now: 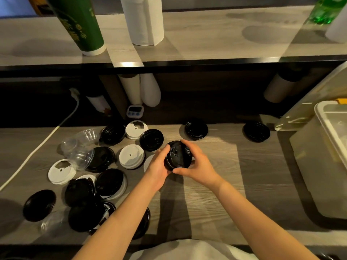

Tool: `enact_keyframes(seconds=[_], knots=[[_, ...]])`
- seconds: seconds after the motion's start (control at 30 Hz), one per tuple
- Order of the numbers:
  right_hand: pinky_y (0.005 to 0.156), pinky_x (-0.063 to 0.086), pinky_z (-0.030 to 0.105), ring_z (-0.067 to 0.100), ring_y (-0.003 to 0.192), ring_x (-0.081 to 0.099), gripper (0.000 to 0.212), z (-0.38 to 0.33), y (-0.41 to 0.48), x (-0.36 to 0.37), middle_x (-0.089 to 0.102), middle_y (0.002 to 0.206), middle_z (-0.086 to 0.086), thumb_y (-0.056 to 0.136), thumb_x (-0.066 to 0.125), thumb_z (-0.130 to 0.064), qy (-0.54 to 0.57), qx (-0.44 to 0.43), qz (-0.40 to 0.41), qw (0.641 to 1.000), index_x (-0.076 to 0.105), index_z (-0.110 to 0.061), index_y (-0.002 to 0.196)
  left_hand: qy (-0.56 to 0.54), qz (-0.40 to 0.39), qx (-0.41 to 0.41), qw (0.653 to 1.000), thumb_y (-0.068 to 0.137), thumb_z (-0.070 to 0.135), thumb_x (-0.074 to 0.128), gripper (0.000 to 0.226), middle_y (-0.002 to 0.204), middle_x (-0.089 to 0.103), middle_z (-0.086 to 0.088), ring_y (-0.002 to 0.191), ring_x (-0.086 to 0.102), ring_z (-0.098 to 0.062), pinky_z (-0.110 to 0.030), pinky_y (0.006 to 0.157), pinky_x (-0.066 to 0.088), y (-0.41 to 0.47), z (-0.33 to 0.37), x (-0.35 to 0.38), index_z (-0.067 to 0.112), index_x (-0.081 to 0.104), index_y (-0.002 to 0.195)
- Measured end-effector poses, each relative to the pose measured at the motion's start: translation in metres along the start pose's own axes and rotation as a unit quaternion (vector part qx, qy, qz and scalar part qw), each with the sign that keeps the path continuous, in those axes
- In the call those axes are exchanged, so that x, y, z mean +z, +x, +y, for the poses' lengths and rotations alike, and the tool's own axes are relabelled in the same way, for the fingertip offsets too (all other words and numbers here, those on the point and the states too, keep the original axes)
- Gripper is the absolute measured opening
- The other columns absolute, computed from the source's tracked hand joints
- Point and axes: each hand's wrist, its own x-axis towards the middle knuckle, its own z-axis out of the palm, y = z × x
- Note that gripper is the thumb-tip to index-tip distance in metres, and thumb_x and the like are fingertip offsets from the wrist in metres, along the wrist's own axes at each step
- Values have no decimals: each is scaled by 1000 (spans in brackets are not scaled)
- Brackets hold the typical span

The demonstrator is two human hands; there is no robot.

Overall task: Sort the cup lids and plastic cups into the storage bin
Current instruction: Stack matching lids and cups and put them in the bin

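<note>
Both hands hold a small stack of black cup lids (178,155) just above the wooden counter (216,184). My left hand (158,166) grips its left side, my right hand (195,164) curls round its right side and front. Several black lids (151,139) and white lids (131,156) lie scattered to the left, with clear plastic cups (82,147) on their sides among them. Two more black lids (196,129) (256,131) lie farther back to the right. The translucent storage bin (323,166) stands at the right edge.
A raised shelf (187,61) crosses above the counter, carrying a green sleeve of cups (78,25), a paper towel roll (144,21) and a green bottle (326,10). Under it stand cup stacks (148,91) and a small timer (135,110). A white cable (37,147) runs along the left.
</note>
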Motion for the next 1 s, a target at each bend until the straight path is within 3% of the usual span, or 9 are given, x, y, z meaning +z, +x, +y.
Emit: enact_keyframes(seconds=[0.1, 0.2, 0.27, 0.37, 0.43, 0.5, 0.63, 0.73, 1.0], knots=[[102, 40, 22, 1, 123, 42, 95, -2, 2, -4, 41, 134, -11, 63, 86, -32, -71, -30, -11, 997, 35, -23, 142, 17, -29, 22, 999, 94, 12, 51, 29, 118, 62, -10, 101, 63, -18, -27, 76, 52, -1, 2, -2, 12, 49, 122], [97, 38, 13, -5, 118, 43, 94, 1, 6, -11, 42, 132, -13, 64, 86, -32, -61, -24, -27, 997, 35, -25, 143, 44, -43, 33, 998, 96, 7, 45, 23, 113, 62, -8, 99, 63, -15, -26, 78, 53, 0, 6, 1, 12, 49, 118], [89, 37, 6, -8, 112, 44, 87, 2, 9, -19, 41, 130, -18, 70, 81, -32, -40, 5, -51, 998, 33, -30, 143, 67, -12, 34, 997, 96, 12, 48, 34, 126, 56, -6, 112, 57, -17, -34, 96, 47, 4, 9, 2, 14, 41, 129], [91, 40, 20, 9, 116, 47, 68, 8, 24, -33, 44, 134, -8, 82, 68, -39, -57, 52, 2, 997, 36, -27, 141, 94, 36, 48, 994, 93, 19, 54, 45, 137, 49, -6, 126, 48, -24, -48, 109, 35, 13, 17, -1, 16, 38, 135], [99, 37, 30, 21, 126, 42, 59, 19, 44, -41, 47, 136, 3, 87, 63, -34, -219, 39, 68, 973, 42, -15, 139, 99, 59, 57, 992, 91, 19, 56, 33, 126, 55, -4, 121, 51, -23, -48, 107, 37, 18, 23, -4, 20, 44, 122], [104, 34, 38, 29, 135, 31, 62, 25, 65, -46, 38, 145, 10, 87, 62, -32, -333, 53, 77, 938, 39, -11, 140, 85, 72, 56, 992, 92, 15, 55, 26, 117, 56, -2, 115, 53, -22, -46, 106, 38, 21, 26, -7, 22, 46, 116], [109, 26, 51, 31, 146, 0, 84, 31, 96, -46, 5, 159, 4, 86, 60, -44, -420, 124, -36, 898, 10, -23, 151, 85, 71, 66, 992, 92, 13, 55, 14, 105, 62, -1, 109, 57, -22, -47, 104, 40, 24, 31, -7, 27, 53, 94], [112, 21, 53, 32, 146, -5, 77, 35, 103, -38, 0, 160, 2, 91, 51, -48, -447, 159, -116, 872, 6, -29, 151, 99, 82, 75, 989, 89, 17, 58, 24, 119, 61, -8, 114, 56, -25, -51, 105, 39, 27, 32, -9, 19, 55, 113], [108, 27, 41, 30, 138, 29, 46, 46, 68, -25, 38, 148, 7, 93, 45, -30, -510, 71, -34, 856, 41, -14, 137, 57, 102, 58, 991, 89, 16, 59, 47, 120, 60, -10, 110, 59, -24, -51, 104, 41, 25, 28, -7, 10, 44, 133]])
